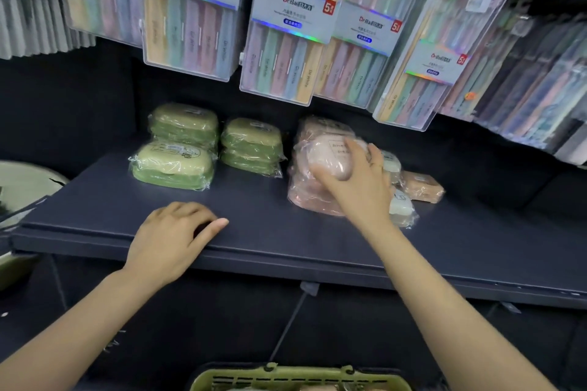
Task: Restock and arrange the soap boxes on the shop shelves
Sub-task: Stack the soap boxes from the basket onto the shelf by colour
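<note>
I am gripping a pink soap box with my right hand, fingers curled over its top, right of centre in the frame, above the pink pile on the dark shelf. Its long axis is running left to right. My left hand is resting on the shelf edge at lower left, loosely curled and holding nothing, well apart from the box. The green stacks are lying further left, so the right hand looks like the one to do the placing.

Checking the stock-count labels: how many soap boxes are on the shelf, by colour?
Green boxes: 5 (two stacks of 2, plus 1 in front)
Pink boxes: at least 3, one gripped by the right hand; the wrap blurs the pile
White boxes: 2, partly hidden by the hand
Peach boxes: 1
Total: at least 11
</note>
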